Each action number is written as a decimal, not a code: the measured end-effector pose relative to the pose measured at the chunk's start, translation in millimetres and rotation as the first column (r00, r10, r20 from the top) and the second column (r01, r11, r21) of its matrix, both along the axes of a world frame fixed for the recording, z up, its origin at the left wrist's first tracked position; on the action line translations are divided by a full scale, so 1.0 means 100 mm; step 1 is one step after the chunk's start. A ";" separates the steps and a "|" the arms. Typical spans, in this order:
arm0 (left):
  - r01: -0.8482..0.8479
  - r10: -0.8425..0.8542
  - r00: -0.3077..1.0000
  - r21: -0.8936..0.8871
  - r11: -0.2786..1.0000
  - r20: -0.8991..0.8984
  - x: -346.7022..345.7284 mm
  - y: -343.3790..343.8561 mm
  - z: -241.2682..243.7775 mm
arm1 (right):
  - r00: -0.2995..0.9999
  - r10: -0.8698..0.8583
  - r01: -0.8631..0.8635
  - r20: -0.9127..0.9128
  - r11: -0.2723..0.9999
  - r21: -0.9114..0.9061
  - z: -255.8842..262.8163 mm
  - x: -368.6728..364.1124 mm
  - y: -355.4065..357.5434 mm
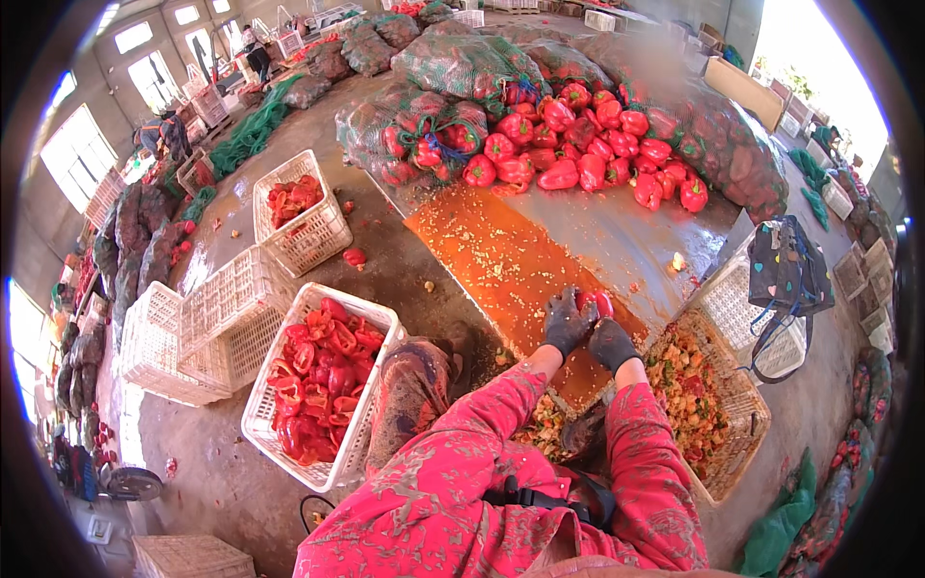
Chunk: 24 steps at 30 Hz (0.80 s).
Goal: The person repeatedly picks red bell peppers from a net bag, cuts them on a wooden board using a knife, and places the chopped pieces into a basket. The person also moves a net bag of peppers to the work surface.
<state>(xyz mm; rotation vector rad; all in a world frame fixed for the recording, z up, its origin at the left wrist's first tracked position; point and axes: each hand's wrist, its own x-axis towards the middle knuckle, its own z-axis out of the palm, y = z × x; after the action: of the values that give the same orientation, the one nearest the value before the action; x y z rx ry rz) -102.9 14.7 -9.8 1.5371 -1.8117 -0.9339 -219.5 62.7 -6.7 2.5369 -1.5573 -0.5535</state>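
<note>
Both my hands wear dark gloves and meet at a red bell pepper (597, 303) above the wet orange board. My left hand (568, 322) grips its left side with bent fingers. My right hand (612, 344) is closed against its lower side; whether it holds a tool is hidden. Seeds lie scattered over the orange board (498, 253). Beyond it, whole red bell peppers (578, 137) are heaped in front of full mesh sacks (470, 68). A white plastic crate (394, 325) at my left holds opened red peppers. Pepper cores and seeds fill a crate (751, 426) at my right.
Stacked white crates (217, 325) stand at the left, and another crate (340, 231) holds pepper pieces. A dark patterned bag (788, 267) rests on a white crate at the right. Green netting (780, 513) lies lower right. Other people work far off, upper left and right.
</note>
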 end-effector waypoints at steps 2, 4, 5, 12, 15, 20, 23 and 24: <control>-0.064 0.067 0.996 -0.055 0.996 0.065 -0.10 -0.01 -0.06 | 0.998 0.050 -0.054 -0.033 0.985 -0.166 -0.12 0.05 0.11; -0.055 0.060 0.997 -0.113 0.992 0.044 -0.34 0.00 -0.07 | 0.986 -0.055 0.093 0.158 0.965 -0.246 -0.77 -0.21 0.38; -0.060 0.064 0.995 -0.059 0.996 0.078 -0.28 -0.06 -0.07 | 0.902 -0.092 0.189 0.421 0.962 -0.195 -0.99 -0.16 0.46; -0.049 0.045 0.993 0.036 0.998 0.107 -0.10 -0.11 -0.02 | -0.601 -0.363 0.327 0.712 0.701 0.634 0.33 0.12 0.87; 0.058 -0.060 0.990 0.019 0.998 0.125 -0.12 0.07 0.03 | -0.706 -0.215 0.265 0.675 0.803 0.533 0.34 0.07 0.62; 0.384 -0.352 0.866 0.022 0.923 -0.356 0.05 -0.31 -0.41 | -0.700 0.040 0.451 0.713 0.799 0.398 -0.54 -0.13 -0.09; 0.645 0.004 0.427 0.308 0.700 -0.904 0.66 -0.42 -0.48 | -0.079 -0.315 0.824 0.946 0.513 0.240 -0.29 0.11 -0.24; 0.763 0.066 0.257 0.245 0.598 -0.964 0.59 -0.33 -0.29 | -0.205 -0.463 0.818 0.863 0.403 0.411 -0.49 -0.03 -0.33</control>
<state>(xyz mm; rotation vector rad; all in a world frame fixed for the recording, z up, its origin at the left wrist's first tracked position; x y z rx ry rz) -44.3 -18.4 -38.9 0.3958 -0.8767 -2.3907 -222.7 29.6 -55.6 1.2478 -3.0002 1.5406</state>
